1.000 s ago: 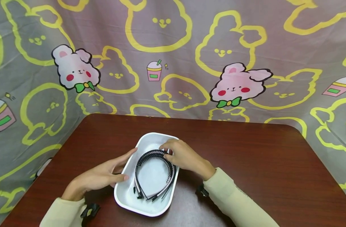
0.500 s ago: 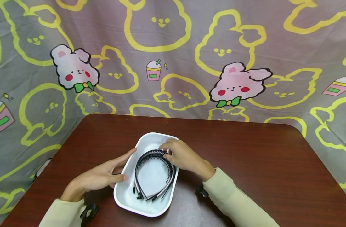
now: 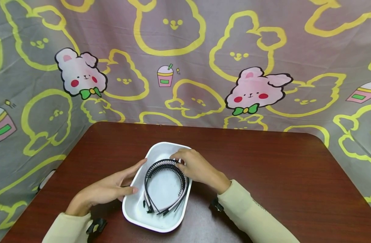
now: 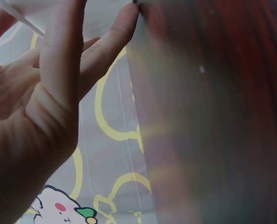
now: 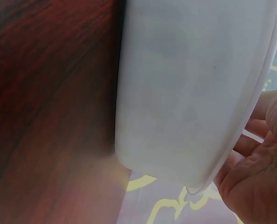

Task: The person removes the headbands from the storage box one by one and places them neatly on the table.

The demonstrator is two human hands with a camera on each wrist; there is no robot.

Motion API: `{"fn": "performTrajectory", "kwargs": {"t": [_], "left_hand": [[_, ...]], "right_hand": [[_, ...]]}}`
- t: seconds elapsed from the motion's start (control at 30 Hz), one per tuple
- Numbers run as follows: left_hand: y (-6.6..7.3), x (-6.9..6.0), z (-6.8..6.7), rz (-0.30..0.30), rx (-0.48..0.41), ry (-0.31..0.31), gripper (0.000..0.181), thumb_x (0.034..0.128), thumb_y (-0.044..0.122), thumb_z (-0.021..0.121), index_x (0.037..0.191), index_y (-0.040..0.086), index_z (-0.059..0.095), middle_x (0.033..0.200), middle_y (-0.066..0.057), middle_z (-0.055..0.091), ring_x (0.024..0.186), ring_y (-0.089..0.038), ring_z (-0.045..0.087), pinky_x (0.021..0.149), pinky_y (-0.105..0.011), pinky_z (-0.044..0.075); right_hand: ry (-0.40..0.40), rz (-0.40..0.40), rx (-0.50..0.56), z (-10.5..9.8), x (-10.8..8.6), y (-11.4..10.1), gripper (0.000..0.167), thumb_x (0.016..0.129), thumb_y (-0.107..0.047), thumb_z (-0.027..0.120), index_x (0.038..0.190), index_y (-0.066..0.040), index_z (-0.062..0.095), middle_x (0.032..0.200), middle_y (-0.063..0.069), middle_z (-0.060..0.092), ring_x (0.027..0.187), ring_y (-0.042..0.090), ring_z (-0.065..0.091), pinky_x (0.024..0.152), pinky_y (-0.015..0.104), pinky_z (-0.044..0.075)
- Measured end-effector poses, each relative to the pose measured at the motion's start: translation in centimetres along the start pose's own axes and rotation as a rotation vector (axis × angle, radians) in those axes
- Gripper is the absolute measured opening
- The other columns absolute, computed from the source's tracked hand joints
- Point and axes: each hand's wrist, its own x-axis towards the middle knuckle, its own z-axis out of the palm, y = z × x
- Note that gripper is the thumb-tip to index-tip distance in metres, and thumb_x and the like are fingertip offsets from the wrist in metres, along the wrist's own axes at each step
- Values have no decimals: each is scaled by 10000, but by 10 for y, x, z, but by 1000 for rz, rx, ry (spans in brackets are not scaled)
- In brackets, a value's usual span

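A white tray [image 3: 136, 216] holds a loose ring of several thin black and pale headbands [image 3: 147, 189] with toothed inner edges. At the ring's upper right, my right hand [image 3: 200, 168] reaches over the rim and pinches bands between thumb and fingers. My left hand [image 3: 109, 185] rests against the tray's left side, its fingers fairly straight and its thumb tip at the rim. The left wrist view shows that hand [image 4: 45, 88] with extended fingers. In the right wrist view the tray's outer wall [image 5: 185, 93] hides the bands and the fingertips of the right hand [image 5: 259, 172].
The dark reddish-brown table [image 3: 264, 175] extends around the tray. Behind it and at its left hangs a grey-pink cloth [image 3: 191, 67] with yellow outlines and rabbit faces. A black strap piece [image 3: 96, 226] is at the left sleeve, another [image 3: 216, 205] at the right.
Along the top of the ring, the bands have shifted slightly upward and spread, showing a pale strip between black ones. Both hands and the tray stay nearly where they were.
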Motion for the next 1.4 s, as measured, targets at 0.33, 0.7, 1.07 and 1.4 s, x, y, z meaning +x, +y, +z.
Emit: {"fn": "performTrajectory", "kwargs": {"t": [0.33, 0.7, 1.07, 1.4], "left_hand": [[-1, -2, 1, 3, 9, 3, 875, 1047, 158, 627, 1690, 378, 75, 1776, -78, -26, 1515, -492, 303, 905, -397, 583], [2, 0, 1, -3, -9, -5, 876, 1054, 166, 617, 1693, 364, 52, 1774, -82, -38, 1520, -481, 285, 898, -416, 584], [1, -1, 0, 4, 6, -6, 874, 1053, 151, 613, 1692, 371, 60, 1772, -81, -82, 1529, -520, 254, 935, -415, 578], [1, -1, -1, 17, 44, 5, 875, 1045, 155, 623, 1696, 337, 67, 1772, -107, -71, 1515, -531, 293, 948, -378, 567]], "right_hand": [[45, -6, 17, -6, 4, -1, 281, 931, 78, 690, 1182, -14, 777, 1181, 130, 774, 1140, 264, 716, 969, 408, 572], [106, 28, 16, -26, 10, 1, 270, 936, 78, 679, 1161, -20, 790, 1001, 110, 763, 798, 155, 631, 715, 227, 498], [129, 88, 6, -49, 12, 12, 256, 949, 56, 675, 1165, -15, 792, 1045, 119, 777, 857, 192, 624, 771, 302, 504], [140, 217, 34, -75, 7, 35, 254, 966, 21, 680, 1185, -43, 791, 1074, 99, 757, 918, 229, 601, 779, 343, 484]]}}
